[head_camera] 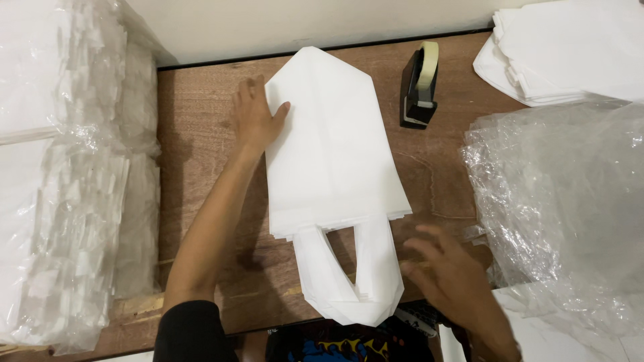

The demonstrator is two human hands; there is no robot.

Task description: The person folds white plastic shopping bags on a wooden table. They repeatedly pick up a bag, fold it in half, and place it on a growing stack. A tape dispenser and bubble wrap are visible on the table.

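Note:
A stack of white fabric bags (335, 147) lies flat on the brown wooden table (194, 121), its looped handles (352, 281) pointing toward me and its far end folded to a point. My left hand (255, 117) rests flat on the table at the stack's left edge, thumb on the fabric. My right hand (446, 271) hovers with fingers spread just right of the handles, blurred and holding nothing.
A black tape dispenser (419, 84) stands on the table right of the stack. Clear plastic wrapping (557, 201) is bunched at the right, with a pile of white bags (570, 47) behind it. Wrapped bundles of white goods (67, 167) fill the left side.

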